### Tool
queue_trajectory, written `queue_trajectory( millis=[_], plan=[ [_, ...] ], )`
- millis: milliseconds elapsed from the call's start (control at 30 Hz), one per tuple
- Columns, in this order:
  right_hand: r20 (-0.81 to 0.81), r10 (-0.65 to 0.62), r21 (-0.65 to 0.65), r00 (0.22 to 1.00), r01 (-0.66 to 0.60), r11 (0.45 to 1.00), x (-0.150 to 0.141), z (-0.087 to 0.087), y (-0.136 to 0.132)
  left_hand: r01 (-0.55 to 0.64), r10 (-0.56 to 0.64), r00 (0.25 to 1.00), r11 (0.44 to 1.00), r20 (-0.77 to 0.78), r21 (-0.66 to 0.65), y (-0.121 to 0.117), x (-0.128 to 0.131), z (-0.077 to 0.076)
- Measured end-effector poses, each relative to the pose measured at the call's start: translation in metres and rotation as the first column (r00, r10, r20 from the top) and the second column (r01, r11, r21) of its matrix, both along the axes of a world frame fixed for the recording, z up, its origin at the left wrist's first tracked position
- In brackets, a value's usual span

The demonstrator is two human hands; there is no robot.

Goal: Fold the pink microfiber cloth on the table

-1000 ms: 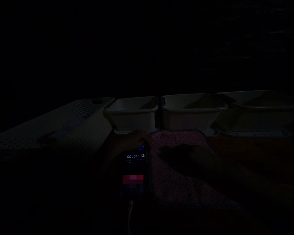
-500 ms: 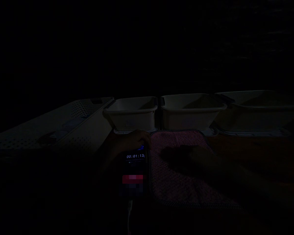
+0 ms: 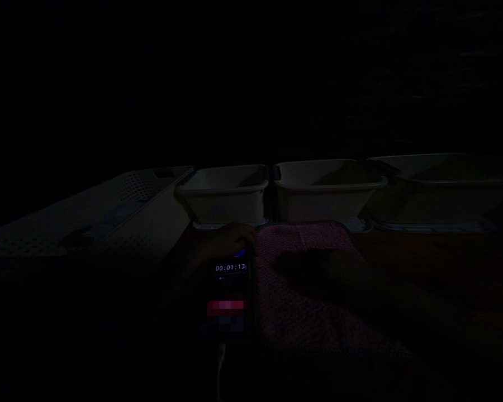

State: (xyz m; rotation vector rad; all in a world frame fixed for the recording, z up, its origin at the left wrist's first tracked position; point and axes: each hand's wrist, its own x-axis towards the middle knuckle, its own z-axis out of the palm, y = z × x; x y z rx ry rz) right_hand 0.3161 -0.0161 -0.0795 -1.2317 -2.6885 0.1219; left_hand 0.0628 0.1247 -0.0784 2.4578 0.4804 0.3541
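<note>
The fingers of your left hand (image 3: 232, 237) bend over the far end of a phone (image 3: 230, 285); it is too dark to tell whether they are clamped on it or only rest there. Your right hand (image 3: 312, 271) is a near-black shape, reaching in from the right on or just over a pink cloth (image 3: 295, 318). You cannot tell from this view whether its fingers are apart or together, or whether they press on the cloth.

The phone lies just left of the cloth, its lit screen reading 00:01:13 in pale digits, with a blue glow above them and a red bar, blurred into blocks, below. A white cable (image 3: 220, 357) runs from its near end towards you. The cloth is spread out, with rounded corners and a dark stitched edge, on a reddish-brown table (image 3: 406, 251).

Beyond your hands stand three pale bins in a row: left bin (image 3: 226, 206), middle bin (image 3: 324, 204) and right bin (image 3: 436, 201), with pale, flat pieces showing beneath them. Left of the row is a pale basket (image 3: 165, 215) with rows of holes, holding a few dim items. Everything farther back is almost black.
</note>
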Motion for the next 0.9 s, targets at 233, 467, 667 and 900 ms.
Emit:
queue_trajectory(
  millis=[233,467,667,900],
  plan=[
    [0.018,0.039,0.123,0.999,-0.041,0.992,0.003,-0.010,0.005,0.022,-0.022,1.000,1.000,-0.010,0.003,0.005,0.000,-0.004],
    [0.003,0.097,0.069,0.995,-0.097,0.993,-0.001,-0.024,0.011,0.042,-0.042,0.998,0.999,0.041,0.005,0.012,-0.005,-0.013],
    [0.033,0.048,-0.023,0.998,-0.048,0.999,0.010,-0.030,0.014,0.041,-0.041,0.999,0.999,0.011,0.016,0.009,-0.003,-0.008],
    [0.041,0.072,0.034,0.997,-0.074,0.997,0.021,-0.034,0.023,0.057,-0.057,0.998,0.998,-0.007,0.033,0.003,0.000,0.001]
  ],
)
